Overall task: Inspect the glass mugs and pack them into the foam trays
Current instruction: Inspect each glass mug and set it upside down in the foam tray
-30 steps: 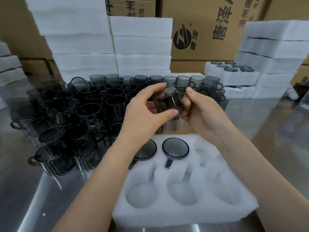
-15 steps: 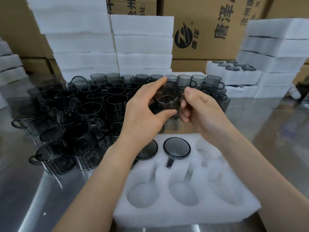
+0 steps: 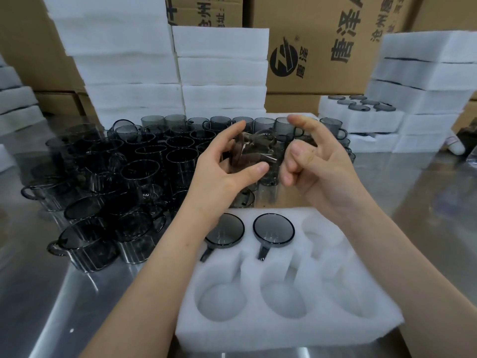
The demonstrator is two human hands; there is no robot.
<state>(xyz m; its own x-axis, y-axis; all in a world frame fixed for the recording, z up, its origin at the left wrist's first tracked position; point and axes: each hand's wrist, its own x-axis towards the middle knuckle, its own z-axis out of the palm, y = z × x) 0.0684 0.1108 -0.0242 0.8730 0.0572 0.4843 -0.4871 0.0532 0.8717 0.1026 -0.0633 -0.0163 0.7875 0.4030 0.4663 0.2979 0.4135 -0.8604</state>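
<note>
Smoky-grey loose mugs (image 3: 144,174) crowd the steel table (image 3: 46,293) on my left, and just past them the left hand (image 3: 219,174) pinches the held mug (image 3: 254,151), blurred, between thumb and fingers, up in the air beyond the foam tray (image 3: 284,329). Just beside it I see the right hand (image 3: 320,166), fingers loosely curled and gripping nothing, while two packed mugs (image 3: 273,229) sit in the tray's back pockets.

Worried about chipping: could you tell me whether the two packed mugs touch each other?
Apart: head view shows tray foam between left mug and right mug.
</note>
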